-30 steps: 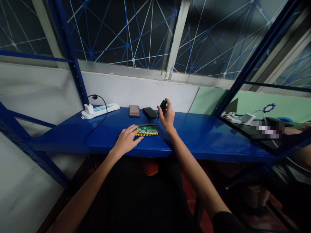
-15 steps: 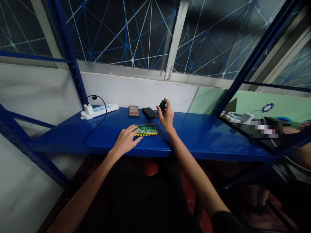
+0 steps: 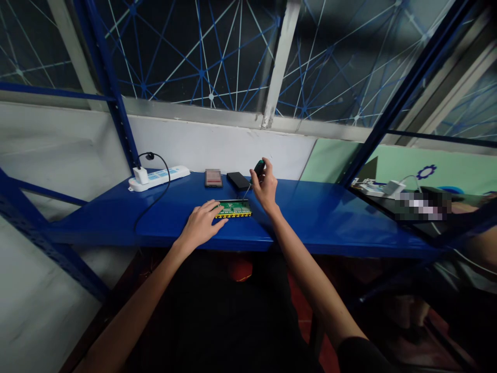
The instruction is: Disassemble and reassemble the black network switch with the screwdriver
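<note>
Nearest, your left hand [image 3: 202,224] lies flat, fingers spread, pinning the board [image 3: 234,208] at the front of the shelf [image 3: 310,217]. Beyond, your right hand [image 3: 266,189] is closed round the screwdriver [image 3: 259,167], tip at the board's far edge. Nothing has shifted since a second ago: same grips, same spot.

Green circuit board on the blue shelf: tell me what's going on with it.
A person is working on the green circuit board, which lies flat on the blue shelf. The left hand rests on the board's left end. The right hand grips a small screwdriver, tip down at the board's far right corner. A white power strip and a black box sit behind.
</note>
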A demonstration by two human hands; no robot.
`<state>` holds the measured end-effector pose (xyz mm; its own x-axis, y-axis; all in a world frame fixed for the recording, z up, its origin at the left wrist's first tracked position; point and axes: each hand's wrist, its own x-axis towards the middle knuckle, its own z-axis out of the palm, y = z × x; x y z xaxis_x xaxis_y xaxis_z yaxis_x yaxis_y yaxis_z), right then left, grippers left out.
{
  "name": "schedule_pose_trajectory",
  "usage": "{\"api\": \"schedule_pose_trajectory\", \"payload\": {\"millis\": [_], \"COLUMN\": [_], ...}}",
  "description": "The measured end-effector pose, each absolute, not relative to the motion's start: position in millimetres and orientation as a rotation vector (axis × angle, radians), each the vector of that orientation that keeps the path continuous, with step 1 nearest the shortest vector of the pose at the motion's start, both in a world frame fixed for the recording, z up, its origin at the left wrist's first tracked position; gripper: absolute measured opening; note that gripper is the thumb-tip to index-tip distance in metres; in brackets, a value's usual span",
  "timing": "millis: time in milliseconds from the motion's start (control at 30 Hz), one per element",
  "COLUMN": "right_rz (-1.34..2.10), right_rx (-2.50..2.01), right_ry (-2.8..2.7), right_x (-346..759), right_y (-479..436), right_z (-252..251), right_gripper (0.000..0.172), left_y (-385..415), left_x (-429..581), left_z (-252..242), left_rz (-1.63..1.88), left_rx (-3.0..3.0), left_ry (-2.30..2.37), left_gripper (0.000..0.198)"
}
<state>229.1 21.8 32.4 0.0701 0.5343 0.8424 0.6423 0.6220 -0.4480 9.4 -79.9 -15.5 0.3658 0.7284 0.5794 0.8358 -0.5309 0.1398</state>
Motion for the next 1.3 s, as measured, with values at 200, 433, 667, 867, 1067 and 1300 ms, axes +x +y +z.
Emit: {"api": "schedule_pose_trajectory", "payload": {"millis": [200,433,667,867,1067,1300], "right_rz": [-0.132,-0.122,-0.089,0.094,0.535,0.872], "right_rx": [-1.007,-1.035,-1.045,-0.997,-0.865,-0.761], "right_ry": [-1.599,-1.589,-1.579,-1.500,-1.456,-1.441], "right_x": [229.6,229.8,229.6,226.7,213.1,200.9], "right_y": [23.8,22.8,22.4,18.1,14.2,8.5], "right_z": [30.9,32.2,32.7,34.3,35.0,35.7], "right_gripper": [0.055,0.054,0.056,0.060,0.065,0.070], "left_y": [-78.8,-78.7,-77.4,-79.1,-79.8,-79.4], "left_x": [8.8,8.7,7.5,10.0,9.7,7.6], "left_z": [-17.0,-16.9,-18.1,-16.8,-12.2,-12.0], "left_rz": [-0.916,-0.894,-0.909,-0.951,-1.160,-1.311], "left_rx": [-2.460,-2.460,-2.458,-2.434,-2.337,-2.305], "left_ry": [-1.418,-1.425,-1.413,-1.408,-1.422,-1.446], "left_gripper": [0.037,0.038,0.038,0.037,0.026,0.021]}}
